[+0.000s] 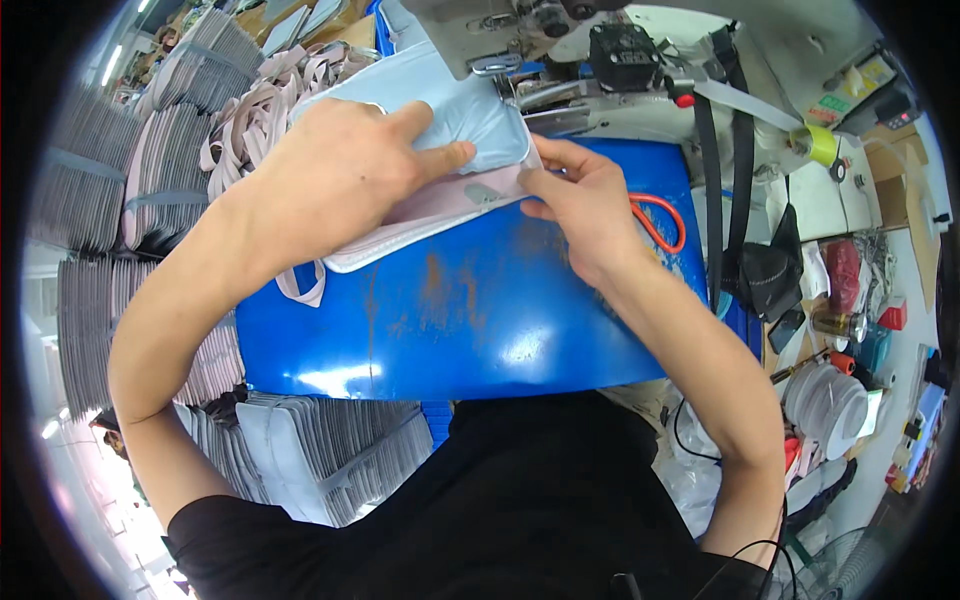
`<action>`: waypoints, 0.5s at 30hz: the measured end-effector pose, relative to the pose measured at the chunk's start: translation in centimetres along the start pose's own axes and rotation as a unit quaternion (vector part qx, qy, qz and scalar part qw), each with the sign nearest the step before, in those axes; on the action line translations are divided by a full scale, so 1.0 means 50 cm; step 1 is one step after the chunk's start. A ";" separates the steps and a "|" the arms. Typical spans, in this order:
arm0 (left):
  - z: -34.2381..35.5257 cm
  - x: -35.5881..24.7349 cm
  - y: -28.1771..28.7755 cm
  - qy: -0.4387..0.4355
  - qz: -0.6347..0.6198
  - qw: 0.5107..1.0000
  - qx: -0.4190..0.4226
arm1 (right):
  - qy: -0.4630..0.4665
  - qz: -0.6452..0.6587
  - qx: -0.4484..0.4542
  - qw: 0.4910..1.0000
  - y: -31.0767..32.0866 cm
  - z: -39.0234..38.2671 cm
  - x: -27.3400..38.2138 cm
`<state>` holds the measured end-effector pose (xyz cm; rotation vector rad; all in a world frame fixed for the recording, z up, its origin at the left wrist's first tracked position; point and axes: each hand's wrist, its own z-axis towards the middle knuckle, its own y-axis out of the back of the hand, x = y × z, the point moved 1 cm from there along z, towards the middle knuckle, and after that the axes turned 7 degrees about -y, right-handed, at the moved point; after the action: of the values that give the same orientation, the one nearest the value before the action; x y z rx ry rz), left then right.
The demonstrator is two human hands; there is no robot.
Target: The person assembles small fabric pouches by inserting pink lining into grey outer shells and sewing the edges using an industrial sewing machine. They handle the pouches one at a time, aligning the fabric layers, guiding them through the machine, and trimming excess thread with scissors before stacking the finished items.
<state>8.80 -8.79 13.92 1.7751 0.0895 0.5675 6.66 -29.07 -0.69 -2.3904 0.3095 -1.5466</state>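
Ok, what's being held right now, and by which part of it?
The right hand pinches the pink-and-blue fabric piece by its right-hand corner; the left hand lies over it, grip unclear.

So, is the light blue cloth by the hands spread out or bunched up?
Mostly spread out: the light blue cloth shows a broad face beyond the left hand, with slight creases. Its underside is hidden.

A blue table bears fabric, red handle.
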 end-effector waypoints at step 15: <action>0.060 -0.032 0.020 0.046 0.041 0.998 0.033 | -0.035 0.124 -0.012 0.992 -0.029 0.055 -0.010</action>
<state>8.44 -12.31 13.82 1.8229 0.1001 0.7128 9.03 -27.22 -1.68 -2.3131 0.5885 -1.3520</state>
